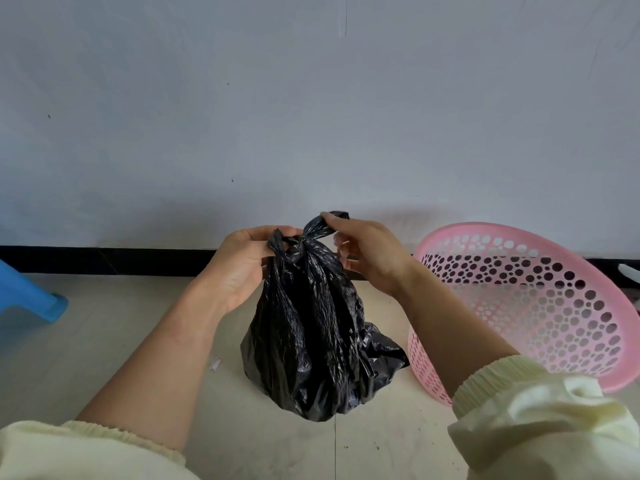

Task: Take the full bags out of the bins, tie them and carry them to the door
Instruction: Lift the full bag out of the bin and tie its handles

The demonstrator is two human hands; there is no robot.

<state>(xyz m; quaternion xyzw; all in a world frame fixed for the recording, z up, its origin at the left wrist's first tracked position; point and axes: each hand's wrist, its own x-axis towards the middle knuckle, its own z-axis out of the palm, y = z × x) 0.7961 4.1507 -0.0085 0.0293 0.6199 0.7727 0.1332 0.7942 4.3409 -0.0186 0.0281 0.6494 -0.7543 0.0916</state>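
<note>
The black bag (311, 334) stands on the floor (104, 358) in front of the white wall (311, 116), its neck closed in a knot (300, 241). The left hand (239, 268) pinches the knot's left tail, and the right hand (370, 251) pinches the right tail, which points up and to the right; both forearms are bare below pale sleeves. The pink perforated bin (427, 368) stands just right of the bag, and a blue stool (24, 296) sits at the left edge.
</note>
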